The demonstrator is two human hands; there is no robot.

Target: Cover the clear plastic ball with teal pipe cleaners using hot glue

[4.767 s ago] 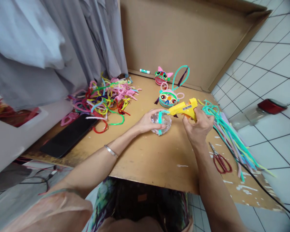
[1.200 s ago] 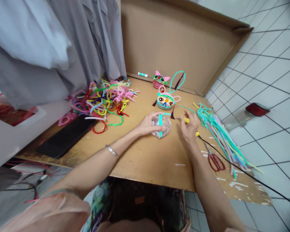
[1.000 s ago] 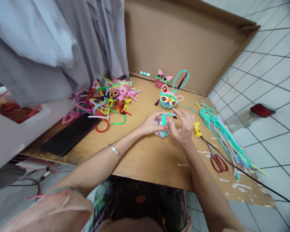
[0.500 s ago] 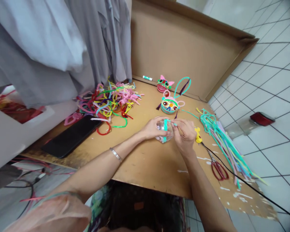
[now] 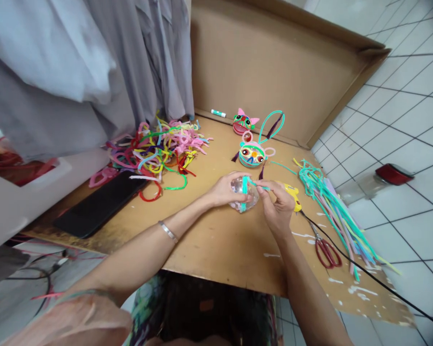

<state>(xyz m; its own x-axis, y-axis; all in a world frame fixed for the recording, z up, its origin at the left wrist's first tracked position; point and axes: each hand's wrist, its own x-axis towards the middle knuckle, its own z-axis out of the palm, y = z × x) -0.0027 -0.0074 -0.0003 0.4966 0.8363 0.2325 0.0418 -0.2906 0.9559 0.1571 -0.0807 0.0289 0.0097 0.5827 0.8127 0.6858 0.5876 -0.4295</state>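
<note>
My left hand is closed around a clear plastic ball with a turquoise pipe cleaner band running over it. Between the thumb and fingertips of my right hand is the loose end of a turquoise pipe cleaner, stretched out from the ball's upper right side. Just behind the ball sits a finished-looking animal head with big eyes, pink ring ears and dark tassels. A smaller pink-eared head stands farther back.
Right of my hand lie a yellow glue gun with a black cord, red-handled scissors and a bundle of pipe cleaners. Leftward are a tangled pipe cleaner pile and a black phone-like slab. A cardboard wall closes the back.
My right hand has opened a slightly wider gap from the ball, and more of the turquoise end shows. My left hand keeps its hold. The whole view has shifted slightly.
</note>
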